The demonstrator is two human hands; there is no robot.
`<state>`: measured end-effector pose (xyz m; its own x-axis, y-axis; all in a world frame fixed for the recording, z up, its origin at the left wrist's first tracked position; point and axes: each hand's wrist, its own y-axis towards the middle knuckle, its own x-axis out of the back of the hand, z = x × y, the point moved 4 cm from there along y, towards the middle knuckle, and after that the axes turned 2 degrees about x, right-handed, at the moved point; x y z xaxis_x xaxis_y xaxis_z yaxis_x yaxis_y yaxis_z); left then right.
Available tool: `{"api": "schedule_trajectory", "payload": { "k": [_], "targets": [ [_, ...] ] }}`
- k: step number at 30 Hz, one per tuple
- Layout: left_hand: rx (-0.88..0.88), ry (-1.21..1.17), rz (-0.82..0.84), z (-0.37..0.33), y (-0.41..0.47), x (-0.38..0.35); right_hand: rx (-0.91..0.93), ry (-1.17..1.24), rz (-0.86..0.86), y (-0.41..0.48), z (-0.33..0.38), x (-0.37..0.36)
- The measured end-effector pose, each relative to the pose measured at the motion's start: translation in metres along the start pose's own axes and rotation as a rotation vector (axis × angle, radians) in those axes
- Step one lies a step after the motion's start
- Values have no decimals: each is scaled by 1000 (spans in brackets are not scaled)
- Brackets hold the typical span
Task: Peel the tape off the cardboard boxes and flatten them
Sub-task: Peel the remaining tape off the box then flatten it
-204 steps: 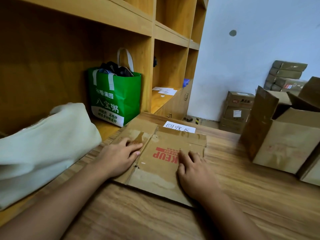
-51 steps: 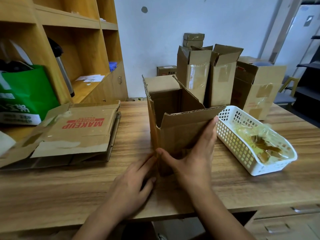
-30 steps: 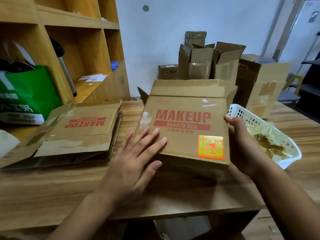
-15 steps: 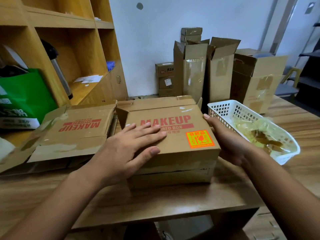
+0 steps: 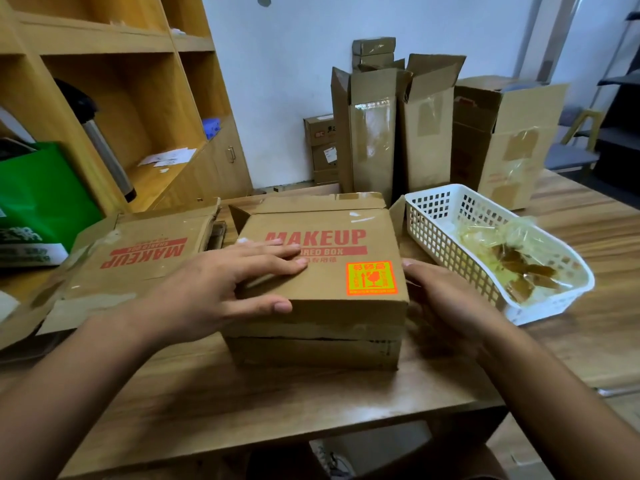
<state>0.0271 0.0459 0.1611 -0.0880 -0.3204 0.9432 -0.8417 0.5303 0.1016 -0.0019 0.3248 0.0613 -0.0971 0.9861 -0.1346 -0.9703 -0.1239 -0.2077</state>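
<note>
The box (image 5: 322,271) now lies on its side (upright moments ago); left hand (image 5: 221,292) presses flat on top, right hand (image 5: 446,303) flat against its flank; peeling likely next.

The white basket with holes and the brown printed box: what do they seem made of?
White perforated basket: likely moulded plastic, smooth and slightly glossy, with a regular grid of holes. Brown MAKEUP box: corrugated cardboard, matt; a worn, layered edge shows at its front.
</note>
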Motion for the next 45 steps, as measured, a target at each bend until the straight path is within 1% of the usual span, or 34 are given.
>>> {"api": "schedule_trajectory", "payload": {
  "k": [2, 4, 10, 13, 16, 18, 23, 29, 34, 37, 40, 43, 45],
  "targets": [
    [37, 15, 35, -4, 0, 4, 2, 23, -29, 0, -4, 2],
    [68, 34, 34, -10, 1, 6, 12, 36, -46, -1, -5, 3],
    [166, 110, -73, -44, 20, -1, 58, 40, -36, -7, -12, 3],
    [132, 137, -65, -59, 34, -8, 75, 40, -34, -11, -14, 5],
    [104, 50, -1, -70, 48, -15, 109, 57, -25, -10, -17, 9],
    [73, 34, 29, -75, 56, -20, 132, 60, -20, -9, -19, 9],
    [85, -17, 160, -71, 62, -28, 175, 84, -16, -6, -26, 10],
    [25, -16, 172, -71, 59, -26, 209, 140, -46, -5, -28, 11],
    [54, -21, 217, -70, 54, -25, 307, 102, -99, -5, -26, 13],
    [57, 8, 218, -70, 54, -25, 388, 65, -129, -10, -26, 12],
    [41, -14, 211, -70, 54, -26, 445, 31, -135, -17, -29, 6],
    [39, -36, 201, -70, 54, -26, 473, -22, -131, -23, -31, 4],
    [37, -41, 196, -70, 55, -26, 466, 2, -110, -23, -31, 4]
  ]
}}
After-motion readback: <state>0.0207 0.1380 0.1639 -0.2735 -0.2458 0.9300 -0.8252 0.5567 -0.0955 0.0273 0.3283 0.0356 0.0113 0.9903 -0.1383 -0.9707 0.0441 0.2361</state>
